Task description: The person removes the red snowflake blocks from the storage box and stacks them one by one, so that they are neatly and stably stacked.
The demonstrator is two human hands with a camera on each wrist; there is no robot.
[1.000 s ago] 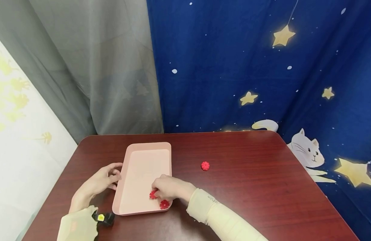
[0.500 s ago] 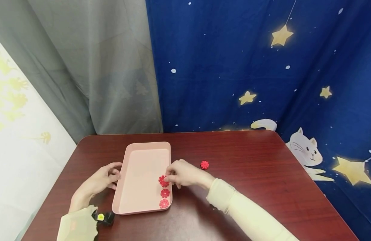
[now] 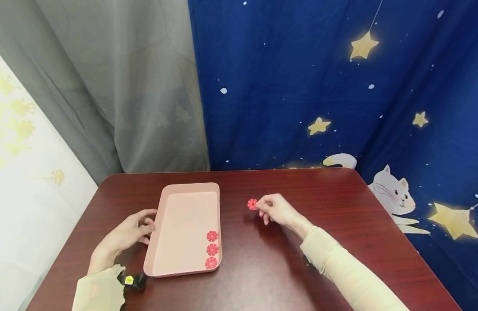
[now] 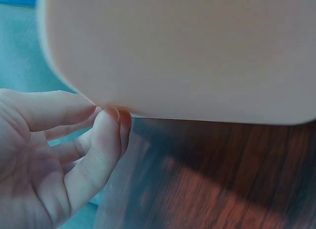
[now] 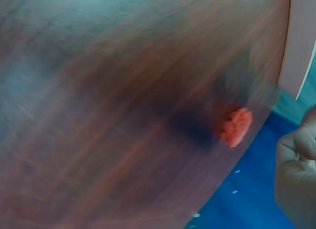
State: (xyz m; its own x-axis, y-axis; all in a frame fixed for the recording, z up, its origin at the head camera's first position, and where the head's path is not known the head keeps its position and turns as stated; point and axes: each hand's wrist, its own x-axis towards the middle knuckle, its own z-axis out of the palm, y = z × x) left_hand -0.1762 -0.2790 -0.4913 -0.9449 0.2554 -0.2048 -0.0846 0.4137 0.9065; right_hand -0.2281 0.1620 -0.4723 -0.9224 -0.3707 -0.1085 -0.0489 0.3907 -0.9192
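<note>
My left hand [image 3: 126, 233] grips the left wall of a pink rectangular tray [image 3: 192, 272], with thumb and fingertips at its edge in the left wrist view [image 4: 69, 150]. Inside the tray, three red flower-shaped discs lie in a column along the right wall, the middle one [image 3: 212, 249] between the others. To the right of the tray, my right hand [image 3: 279, 210] pinches another red flower-shaped disc [image 3: 252, 204] above the table. A bit of red shows below those fingers. On the table in the right wrist view is a thick red piece [image 5: 236, 127], blurred; part of my right hand [image 5: 298, 165] appears at the edge.
The dark red wooden table [image 3: 239, 293] carries the tray at its left half. A grey curtain [image 3: 161, 108] and a blue starry curtain [image 3: 270, 108] hang behind its far edge. A black wrist device [image 3: 135, 281] sits by the left cuff.
My right hand has set a red disc above two others along the tray's right wall, let go, and moved right, where it now pinches another. The left hand has stayed at the tray.
</note>
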